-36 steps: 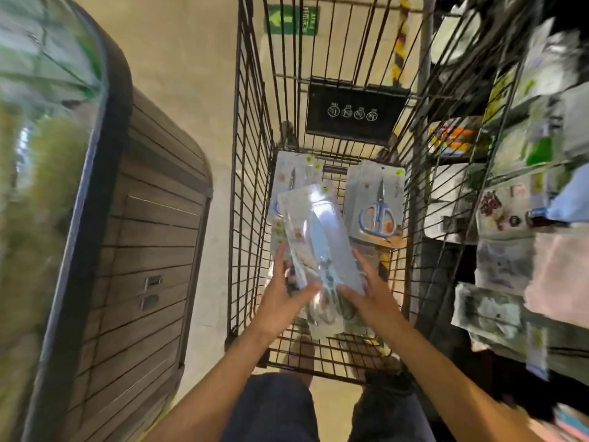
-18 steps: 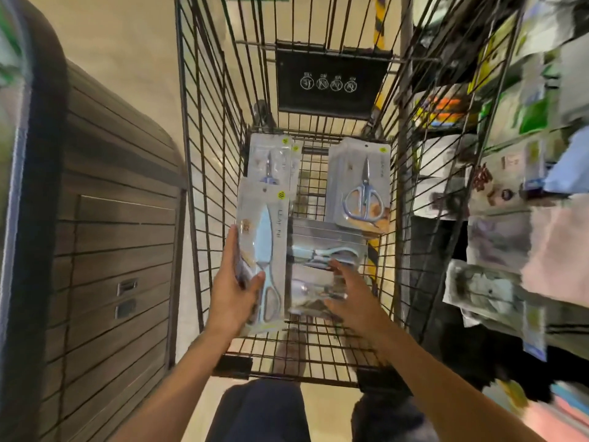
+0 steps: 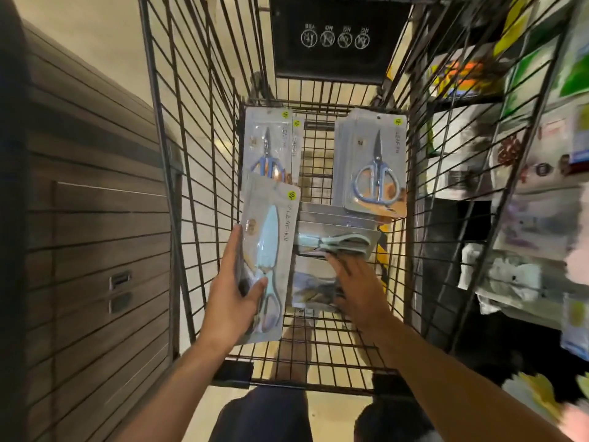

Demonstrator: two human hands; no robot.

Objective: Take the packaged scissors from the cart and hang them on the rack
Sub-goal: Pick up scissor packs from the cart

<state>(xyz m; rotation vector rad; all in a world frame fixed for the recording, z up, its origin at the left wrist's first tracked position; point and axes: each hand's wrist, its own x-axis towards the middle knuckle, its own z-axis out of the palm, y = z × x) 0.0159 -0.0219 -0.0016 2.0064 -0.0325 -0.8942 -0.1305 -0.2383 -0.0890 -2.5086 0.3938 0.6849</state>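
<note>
Two hands were inside the wire cart (image 3: 178,173). Left hand (image 3: 234,301) gripped a packaged scissors (image 3: 271,260) with pale blue handles: thumb across the front of the pack, fingers behind its left edge, pack upright and lifted off the cart floor by the left wall. Right hand (image 3: 357,282) lay palm-down with fingers extended on a stack of packs (image 3: 334,244) at the middle of the cart floor, fingertips touching the top pack, nothing pinched. Under the palm, another clear pack (image 3: 314,291), contents blurred. At the far left corner of the cart floor, a pack of blue-handled scissors (image 3: 269,145), its lower part hidden behind the held pack. At the far right corner, a stack with grey-handled scissors (image 3: 373,164) on top. Black sign (image 3: 338,36) with four white round icons on the cart's far wall. Beyond the cart's right wall, a rack (image 3: 526,173) with hanging goods, blurred. Left of the cart, a dark slatted cabinet (image 3: 86,237).
</note>
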